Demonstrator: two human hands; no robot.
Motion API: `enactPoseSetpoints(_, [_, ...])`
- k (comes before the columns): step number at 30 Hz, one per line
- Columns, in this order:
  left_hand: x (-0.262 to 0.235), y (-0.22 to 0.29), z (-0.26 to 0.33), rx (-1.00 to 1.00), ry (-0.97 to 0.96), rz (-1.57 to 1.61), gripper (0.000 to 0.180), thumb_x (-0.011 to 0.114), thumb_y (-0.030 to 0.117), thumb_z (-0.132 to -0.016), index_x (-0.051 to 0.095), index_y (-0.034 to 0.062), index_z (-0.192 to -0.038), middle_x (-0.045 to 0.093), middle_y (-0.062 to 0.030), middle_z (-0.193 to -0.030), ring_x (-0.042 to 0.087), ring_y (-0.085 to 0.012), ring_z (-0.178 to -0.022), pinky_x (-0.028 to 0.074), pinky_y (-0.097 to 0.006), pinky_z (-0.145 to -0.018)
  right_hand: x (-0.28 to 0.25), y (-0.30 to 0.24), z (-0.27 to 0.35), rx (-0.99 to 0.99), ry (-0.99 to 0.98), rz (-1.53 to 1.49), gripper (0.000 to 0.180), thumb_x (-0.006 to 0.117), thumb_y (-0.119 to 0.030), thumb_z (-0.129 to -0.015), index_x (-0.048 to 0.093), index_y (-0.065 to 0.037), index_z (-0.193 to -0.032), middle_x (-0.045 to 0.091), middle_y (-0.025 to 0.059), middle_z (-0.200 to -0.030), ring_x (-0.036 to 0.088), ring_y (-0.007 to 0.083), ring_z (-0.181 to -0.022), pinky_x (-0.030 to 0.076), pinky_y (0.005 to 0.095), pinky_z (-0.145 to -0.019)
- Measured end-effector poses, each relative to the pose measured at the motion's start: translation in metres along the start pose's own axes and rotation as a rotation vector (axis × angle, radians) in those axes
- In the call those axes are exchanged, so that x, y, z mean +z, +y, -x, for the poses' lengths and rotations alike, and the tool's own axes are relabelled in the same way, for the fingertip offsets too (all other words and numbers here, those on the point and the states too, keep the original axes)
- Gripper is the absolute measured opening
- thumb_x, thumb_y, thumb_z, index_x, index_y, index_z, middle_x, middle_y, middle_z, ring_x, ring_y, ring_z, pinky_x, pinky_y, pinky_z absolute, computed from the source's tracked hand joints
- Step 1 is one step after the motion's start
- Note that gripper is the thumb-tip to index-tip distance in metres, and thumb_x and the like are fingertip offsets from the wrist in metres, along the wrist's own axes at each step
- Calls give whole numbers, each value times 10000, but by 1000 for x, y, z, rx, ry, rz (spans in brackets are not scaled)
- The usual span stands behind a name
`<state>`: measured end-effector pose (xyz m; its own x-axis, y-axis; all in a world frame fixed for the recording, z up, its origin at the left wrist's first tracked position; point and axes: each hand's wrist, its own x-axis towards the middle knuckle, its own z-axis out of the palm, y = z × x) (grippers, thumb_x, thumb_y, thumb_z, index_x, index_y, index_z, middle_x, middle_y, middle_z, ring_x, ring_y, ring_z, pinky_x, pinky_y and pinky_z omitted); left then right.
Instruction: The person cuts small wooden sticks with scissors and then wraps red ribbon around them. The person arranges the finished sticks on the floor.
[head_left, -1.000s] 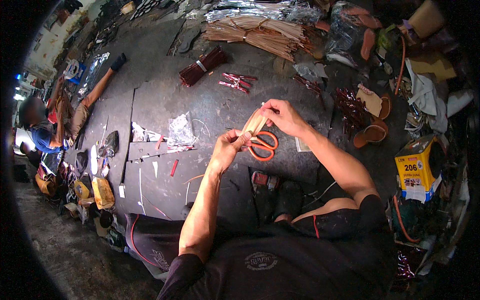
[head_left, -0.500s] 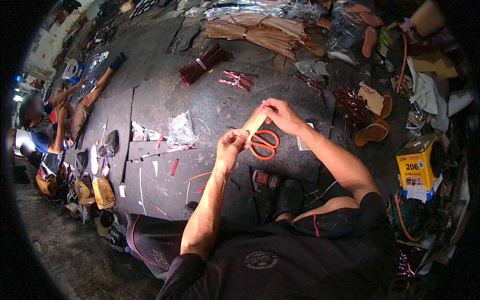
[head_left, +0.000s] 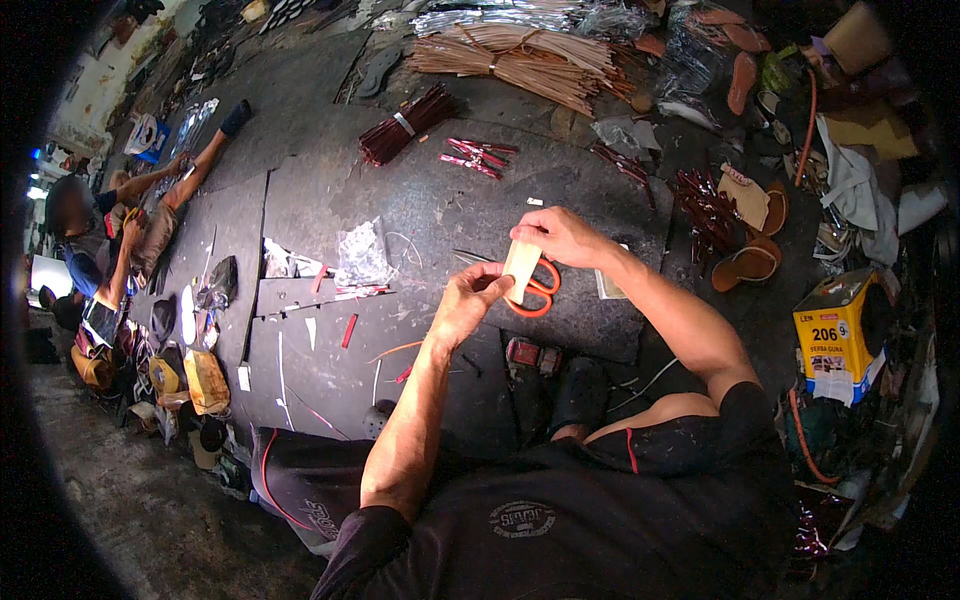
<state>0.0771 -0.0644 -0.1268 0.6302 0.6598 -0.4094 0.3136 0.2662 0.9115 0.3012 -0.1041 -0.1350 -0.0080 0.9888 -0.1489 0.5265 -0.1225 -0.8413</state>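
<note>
Since the earlier frame I see both hands have drifted slightly toward 7 o'clock; my left hand [head_left: 468, 303] pinches the lower end of a tan strip [head_left: 521, 266]; my right hand [head_left: 556, 235] pinches its top; orange-handled scissors [head_left: 537, 290] lie on the dark tabletop [head_left: 420, 200] just beneath, at 4 o'clock of the strip.

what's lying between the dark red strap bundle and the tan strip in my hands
In the head view, small red strap pieces lie between the dark red strap bundle and the tan strip.
</note>
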Motion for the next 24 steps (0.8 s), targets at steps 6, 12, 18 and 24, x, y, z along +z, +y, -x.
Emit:
enactPoseSetpoints(6, [-9, -18, -7, -16, -16, 167, 147, 684, 140, -927, 670, 25, -1018, 692, -25, -924, 616, -99, -840, 484, -267, -796, 26, 9, -10, 90, 274, -458, 390, 598, -401, -941, 691, -36, -1044, 702, 162, -938, 667, 274, -752, 512, 416, -730])
enactPoseSetpoints(12, [-38, 4, -2, -11, 170, 506, 137, 664, 125, -940, 624, 23, -1021, 677, -45, -937, 644, -123, -840, 539, -265, -805, 88, 66, 30, 49, -103, 448, 516, 763, -265, -805, 547, 30, -1169, 563, 244, -1180, 565, 410, -1119, 477, 462, -933])
enactPoseSetpoints(18, [-88, 65, 15, 136, 168, 426, 188, 680, 169, -934, 600, 31, -1034, 653, -64, -981, 639, -140, -917, 520, -275, -881, 93, 85, 17, 11, -153, 525, 654, 798, -165, -735, 451, 37, -1251, 581, 263, -1198, 582, 403, -1132, 477, 439, -962])
enactPoseSetpoints(24, [-117, 120, 40, 168, 142, 269, 244, 665, 168, -941, 586, 12, -1111, 649, -70, -1039, 634, -134, -928, 509, -277, -911, 71, 57, 9, 334, -260, 371, 367, 672, -234, -819, 619, 22, -1077, 696, 224, -936, 691, 357, -928, 531, 444, -814])
